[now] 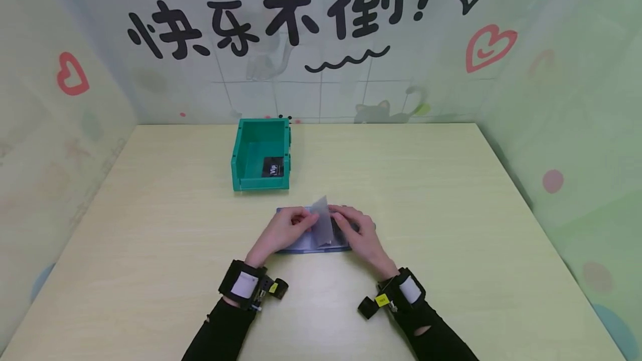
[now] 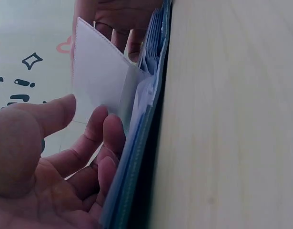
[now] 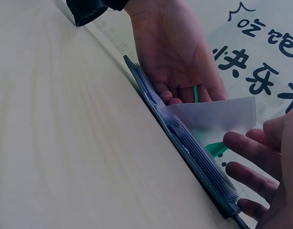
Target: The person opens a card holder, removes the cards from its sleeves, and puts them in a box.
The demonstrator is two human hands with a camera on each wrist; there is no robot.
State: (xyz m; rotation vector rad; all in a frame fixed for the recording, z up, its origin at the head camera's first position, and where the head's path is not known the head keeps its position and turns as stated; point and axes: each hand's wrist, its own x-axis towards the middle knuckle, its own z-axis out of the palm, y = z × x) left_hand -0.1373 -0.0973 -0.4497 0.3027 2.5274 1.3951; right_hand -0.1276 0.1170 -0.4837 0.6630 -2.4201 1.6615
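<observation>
A dark-blue card holder (image 1: 300, 248) with clear sleeve pages lies open on the table. One translucent sleeve page (image 1: 322, 226) stands up from its middle, also seen as a pale flap (image 2: 96, 71) in the left wrist view. My left hand (image 1: 287, 230) is at the left side of this page. Its fingertips touch the page low down, and its thumb is apart from them near the outer edge. My right hand (image 1: 362, 234) is over the right half, thumb and fingers spread loosely beside a stack of sleeves (image 3: 203, 152), holding nothing.
Behind the card holder, to the left, stands a green open-fronted bin (image 1: 261, 184). A black card (image 1: 273, 166) marked "Vip" lies in it. Printed cloth walls (image 1: 562, 127) enclose the pale wooden table (image 1: 426, 183) at the back and both sides.
</observation>
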